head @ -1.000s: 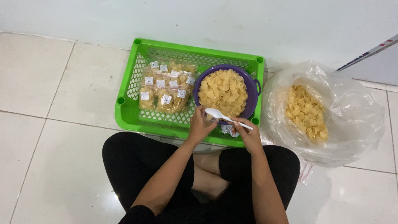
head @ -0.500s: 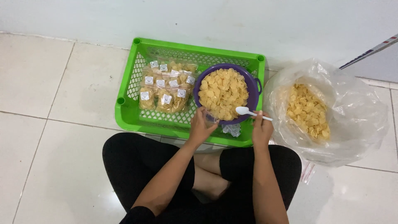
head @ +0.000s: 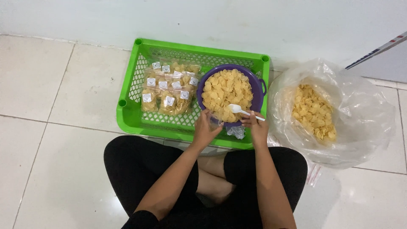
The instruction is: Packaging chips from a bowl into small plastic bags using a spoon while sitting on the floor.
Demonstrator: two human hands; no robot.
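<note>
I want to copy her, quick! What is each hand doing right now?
Left hand: closed on a small clear bag.
Right hand: closed on a white spoon over the chips.

Green lattice basket (head: 129, 111), purple bowl (head: 257, 94), white spoon (head: 239, 110)

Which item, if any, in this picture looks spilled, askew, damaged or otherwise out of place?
Nothing stands out. The chips sit inside the purple bowl and the big clear bag, the small packets lie together in the green basket, and no chips show on the floor.
</note>
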